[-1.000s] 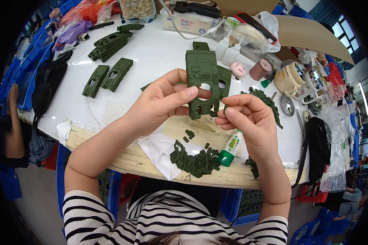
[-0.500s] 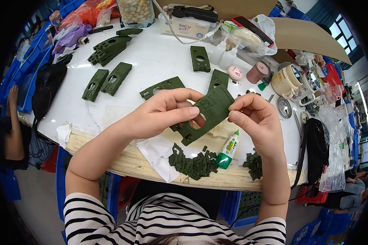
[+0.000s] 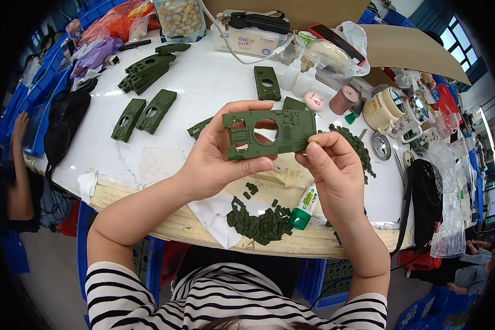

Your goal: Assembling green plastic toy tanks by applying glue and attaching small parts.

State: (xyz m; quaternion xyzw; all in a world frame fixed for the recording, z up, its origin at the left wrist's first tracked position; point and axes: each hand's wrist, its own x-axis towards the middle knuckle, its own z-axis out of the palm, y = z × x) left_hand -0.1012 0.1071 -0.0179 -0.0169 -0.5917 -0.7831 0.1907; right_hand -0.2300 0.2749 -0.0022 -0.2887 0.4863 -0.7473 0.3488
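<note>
Between my two hands a dark green plastic model tank hull top is held up above the table, its detailed face toward me. It has a large round hole and two small square openings at its left end. My left hand grips that end, thumb along the lower edge and fingers behind. The thumb and fingertips of my right hand pinch the lower right corner; whether a small part sits there is hidden. Below lie a heap of small dark green parts and a white-and-green glue bottle.
More hull pieces lie at left, in a stack and at the back. A white cloth lies at the front edge. Squeeze bottles, a mug and a second parts heap stand right.
The hull has been raised and turned from a slant to nearly level, its face now square to me. Both hands keep hold of it. A few small parts now show above the heap.
</note>
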